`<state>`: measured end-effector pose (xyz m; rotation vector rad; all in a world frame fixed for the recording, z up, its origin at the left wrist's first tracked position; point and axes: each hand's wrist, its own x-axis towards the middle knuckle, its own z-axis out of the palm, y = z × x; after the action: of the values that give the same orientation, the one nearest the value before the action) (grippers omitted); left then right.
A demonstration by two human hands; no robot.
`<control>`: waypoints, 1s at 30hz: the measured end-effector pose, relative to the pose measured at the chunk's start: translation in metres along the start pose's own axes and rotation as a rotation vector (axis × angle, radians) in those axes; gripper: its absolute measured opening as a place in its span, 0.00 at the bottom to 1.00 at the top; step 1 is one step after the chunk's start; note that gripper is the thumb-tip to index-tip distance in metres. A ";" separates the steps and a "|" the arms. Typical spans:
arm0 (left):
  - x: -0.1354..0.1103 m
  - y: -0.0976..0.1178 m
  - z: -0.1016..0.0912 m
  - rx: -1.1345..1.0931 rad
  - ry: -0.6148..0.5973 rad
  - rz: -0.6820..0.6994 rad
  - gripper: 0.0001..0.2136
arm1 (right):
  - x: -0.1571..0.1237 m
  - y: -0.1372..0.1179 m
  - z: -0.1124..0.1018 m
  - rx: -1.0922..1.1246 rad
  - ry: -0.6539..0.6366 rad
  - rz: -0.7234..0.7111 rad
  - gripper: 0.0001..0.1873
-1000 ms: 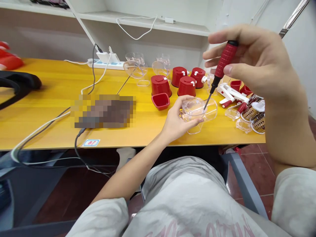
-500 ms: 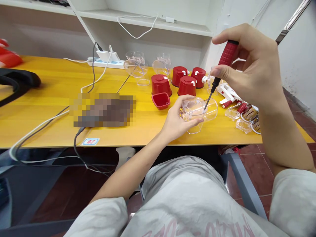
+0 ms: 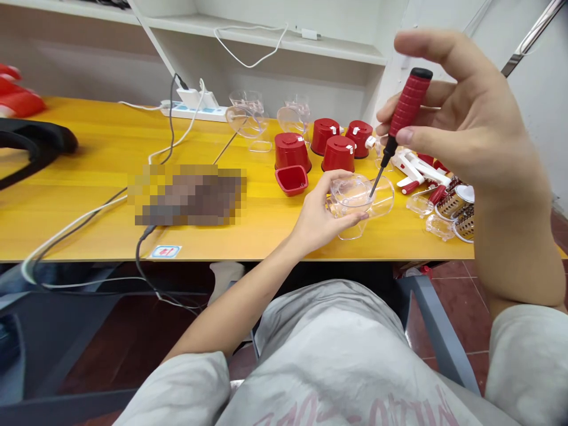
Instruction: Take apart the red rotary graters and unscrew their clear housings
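Note:
My left hand (image 3: 320,214) grips a clear plastic housing (image 3: 360,200) that rests on the yellow table (image 3: 89,177) near its front edge. My right hand (image 3: 465,124) holds a red-handled screwdriver (image 3: 402,118) upright between thumb and fingers, with the index finger lifted off the cap. The screwdriver's thin black tip points down into the top of the clear housing.
Three red cup-shaped parts (image 3: 328,148) and a small red tray (image 3: 291,179) stand behind the housing. White-and-red handles (image 3: 417,170), metal grater drums (image 3: 457,207) and clear pieces lie to the right. More clear housings (image 3: 248,115), a power strip (image 3: 195,106) and cables sit further back.
My right hand's fingers have shifted around the screwdriver handle, the index finger lifting off its cap. The tip stays in the clear housing and my left hand has not moved.

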<state>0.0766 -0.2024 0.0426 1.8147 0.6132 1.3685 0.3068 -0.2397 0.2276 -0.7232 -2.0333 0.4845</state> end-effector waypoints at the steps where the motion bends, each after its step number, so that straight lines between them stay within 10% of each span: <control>1: 0.000 0.000 0.000 0.002 0.000 0.001 0.40 | -0.001 -0.001 0.001 0.010 -0.005 0.001 0.34; 6: -0.001 0.001 -0.001 0.025 0.002 0.010 0.40 | -0.001 0.001 0.005 -0.375 0.224 -0.054 0.26; 12: 0.000 0.002 -0.001 0.017 -0.006 -0.003 0.40 | -0.003 0.002 0.004 0.025 0.107 0.019 0.31; 18: 0.000 0.003 -0.001 0.011 0.003 0.001 0.40 | -0.001 0.013 0.003 -0.298 0.235 -0.102 0.31; 23: 0.000 0.004 -0.002 0.016 -0.002 -0.002 0.40 | -0.003 0.001 0.004 -0.067 0.059 -0.058 0.33; 30: 0.000 0.006 -0.002 0.003 -0.005 -0.021 0.40 | -0.004 0.000 0.007 -0.254 0.233 -0.084 0.29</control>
<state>0.0744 -0.2050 0.0477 1.8090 0.6304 1.3491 0.3025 -0.2427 0.2211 -0.8016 -1.9132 0.0877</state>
